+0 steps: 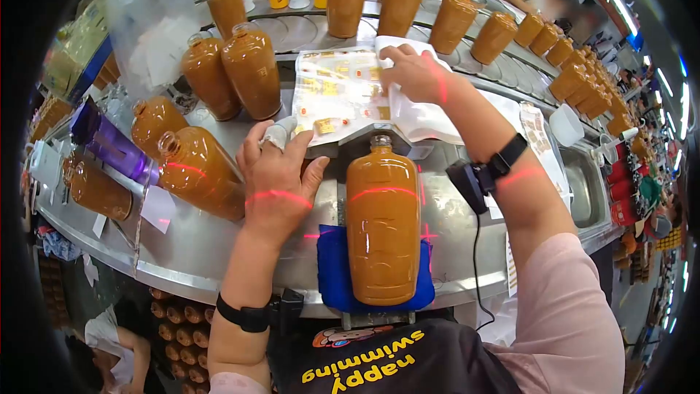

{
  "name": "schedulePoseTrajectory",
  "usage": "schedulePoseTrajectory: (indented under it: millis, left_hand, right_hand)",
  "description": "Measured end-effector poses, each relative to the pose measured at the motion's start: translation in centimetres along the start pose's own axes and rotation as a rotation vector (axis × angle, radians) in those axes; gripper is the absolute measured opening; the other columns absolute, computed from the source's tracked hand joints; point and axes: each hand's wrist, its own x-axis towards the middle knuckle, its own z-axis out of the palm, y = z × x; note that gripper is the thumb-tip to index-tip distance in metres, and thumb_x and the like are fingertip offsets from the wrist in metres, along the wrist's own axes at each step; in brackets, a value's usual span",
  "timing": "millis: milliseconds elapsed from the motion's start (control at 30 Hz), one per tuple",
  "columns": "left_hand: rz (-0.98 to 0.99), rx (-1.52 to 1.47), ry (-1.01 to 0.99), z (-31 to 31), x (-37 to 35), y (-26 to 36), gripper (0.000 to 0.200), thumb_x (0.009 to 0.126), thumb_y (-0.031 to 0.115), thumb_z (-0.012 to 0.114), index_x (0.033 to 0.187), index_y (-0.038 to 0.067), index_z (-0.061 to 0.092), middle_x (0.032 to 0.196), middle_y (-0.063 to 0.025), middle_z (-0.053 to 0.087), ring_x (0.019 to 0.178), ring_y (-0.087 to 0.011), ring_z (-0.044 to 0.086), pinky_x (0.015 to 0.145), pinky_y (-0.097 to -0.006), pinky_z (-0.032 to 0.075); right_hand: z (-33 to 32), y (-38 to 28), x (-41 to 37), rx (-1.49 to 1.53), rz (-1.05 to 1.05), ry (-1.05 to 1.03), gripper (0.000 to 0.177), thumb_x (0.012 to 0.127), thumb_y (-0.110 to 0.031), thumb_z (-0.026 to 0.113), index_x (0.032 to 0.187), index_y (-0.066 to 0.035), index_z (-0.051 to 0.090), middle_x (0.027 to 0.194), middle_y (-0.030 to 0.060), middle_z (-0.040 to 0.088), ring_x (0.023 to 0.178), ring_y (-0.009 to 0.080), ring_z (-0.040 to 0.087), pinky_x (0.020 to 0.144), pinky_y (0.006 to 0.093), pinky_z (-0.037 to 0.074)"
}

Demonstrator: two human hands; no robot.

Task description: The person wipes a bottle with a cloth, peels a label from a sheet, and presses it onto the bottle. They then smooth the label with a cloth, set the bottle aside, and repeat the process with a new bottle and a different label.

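A glossy brown bottle [383, 222] lies in front of me on a blue cushion [333, 277], its clear neck pointing away. Just left of it hovers my left hand [277, 171], fingers and thumb apart, a whitish wrap on one finger. Its fingertips are near the lower left corner of a sheet of gold and red decals [339, 87]. My right hand [419, 76] reaches over the sheet's right edge and a white cloth [415, 117]. Its bent fingers are spread and touch down there; anything under them is hidden. Red laser lines cross the bottle and both arms.
Several brown bottles [251, 73] stand at the left beside a purple flask [117, 142]. More bottles [346, 4] stand along the curved conveyor behind. A black device with a cable [468, 184] hangs by my right wrist. A metal sink [587, 182] is at the right.
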Motion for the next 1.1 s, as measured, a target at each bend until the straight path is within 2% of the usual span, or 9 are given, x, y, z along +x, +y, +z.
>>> schedulePoseTrajectory:
  millis: [267, 467, 533, 667, 767, 867, 1000, 1033, 1100]
  left_hand:
    - [-0.036, -0.104, -0.044, -0.8, -0.5, 0.3, 0.033, 0.084, 0.025, 0.071, 0.114, 0.011, 0.067, 0.111, -0.0214, 0.062, 0.125, -0.0386, 0.041, 0.103, -0.0482, 0.034]
    - [-0.024, -0.093, -0.035, -1.4, -1.0, 0.9, 0.032, 0.085, 0.023, 0.069, 0.114, 0.011, 0.067, 0.111, -0.0215, 0.061, 0.125, -0.0389, 0.041, 0.104, -0.0492, 0.033]
    - [-0.012, -0.091, -0.038, -1.6, -1.4, 1.0, 0.031, 0.085, 0.023, 0.069, 0.113, 0.01, 0.067, 0.115, -0.0202, 0.061, 0.125, -0.039, 0.041, 0.104, -0.049, 0.032]
    - [-0.02, -0.078, -0.088, -2.8, -2.3, 1.5, 0.03, 0.087, 0.025, 0.066, 0.112, 0.008, 0.067, 0.121, -0.0164, 0.06, 0.123, -0.0383, 0.042, 0.104, -0.0478, 0.032]
    - [-0.029, -0.082, -0.077, -3.5, -3.3, 1.6, 0.03, 0.089, 0.026, 0.064, 0.112, 0.007, 0.066, 0.121, -0.0149, 0.059, 0.122, -0.0368, 0.043, 0.104, -0.0472, 0.032]
    - [-0.041, -0.09, -0.069, -4.2, -3.7, 1.9, 0.031, 0.09, 0.027, 0.063, 0.113, 0.006, 0.066, 0.123, -0.0144, 0.059, 0.121, -0.036, 0.044, 0.104, -0.0466, 0.032]
    - [-0.045, -0.213, -0.066, -4.8, -4.9, 2.4, 0.038, 0.094, 0.029, 0.06, 0.123, 0.005, 0.06, 0.127, -0.014, 0.058, 0.123, -0.0339, 0.045, 0.105, -0.0427, 0.033]
    - [-0.047, -0.281, -0.067, -4.7, -5.2, 2.8, 0.04, 0.095, 0.029, 0.059, 0.127, 0.004, 0.058, 0.128, -0.0137, 0.057, 0.123, -0.0328, 0.045, 0.105, -0.0412, 0.033]
    - [-0.145, -0.574, -0.073, -4.8, -5.9, 4.3, 0.045, 0.097, 0.03, 0.056, 0.133, 0.004, 0.053, 0.129, -0.0133, 0.057, 0.123, -0.0289, 0.047, 0.105, -0.0382, 0.035]
  right_hand:
    - [-4.7, 2.3, -3.4, -0.139, 0.028, 0.138, 0.011, 0.072, -0.012, 0.074, 0.076, -0.01, 0.064, 0.115, -0.0002, 0.054, 0.121, 0.0204, 0.046, 0.081, 0.0454, 0.043]
    - [-8.7, 5.3, -4.5, -0.309, 0.008, 0.407, 0.015, 0.083, -0.012, 0.066, 0.098, -0.012, 0.064, 0.111, 0.005, 0.057, 0.111, 0.0245, 0.054, 0.082, 0.0406, 0.049]
    - [-9.8, 4.8, -4.1, 0.112, 0.242, 0.538, 0.021, 0.094, -0.017, 0.048, 0.107, -0.002, 0.054, 0.113, 0.0264, 0.052, 0.102, 0.0437, 0.054, 0.093, 0.0541, 0.04]
    - [-12.0, 2.9, -5.2, -0.043, 0.268, 0.663, 0.019, 0.092, -0.011, 0.047, 0.103, 0.002, 0.055, 0.103, 0.0249, 0.056, 0.098, 0.0418, 0.055, 0.084, 0.0486, 0.046]
    - [-14.1, 1.7, -6.6, -0.24, 0.18, 0.497, 0.018, 0.09, -0.007, 0.048, 0.103, 0.001, 0.058, 0.104, 0.0241, 0.057, 0.099, 0.04, 0.056, 0.085, 0.0457, 0.047]
    - [-12.1, 3.1, -6.3, -0.165, 0.085, 0.782, 0.019, 0.088, -0.003, 0.048, 0.099, -0.001, 0.062, 0.102, 0.0224, 0.061, 0.099, 0.0374, 0.058, 0.085, 0.0431, 0.048]
    - [-8.9, 6.6, -9.4, 0.081, 0.255, 0.894, 0.018, 0.086, -0.001, 0.055, 0.099, 0.0, 0.067, 0.089, 0.0141, 0.068, 0.084, 0.0294, 0.065, 0.077, 0.0374, 0.051]
    - [-9.0, 7.1, -12.1, 0.394, 0.509, 0.674, 0.021, 0.085, -0.008, 0.062, 0.105, -0.01, 0.065, 0.107, 0.0067, 0.063, 0.102, 0.0219, 0.06, 0.085, 0.0347, 0.05]
    - [-6.3, 9.8, -18.7, 0.869, 0.445, 0.778, 0.022, 0.085, -0.005, 0.06, 0.107, -0.006, 0.064, 0.108, 0.008, 0.066, 0.1, 0.0203, 0.062, 0.088, 0.0325, 0.049]
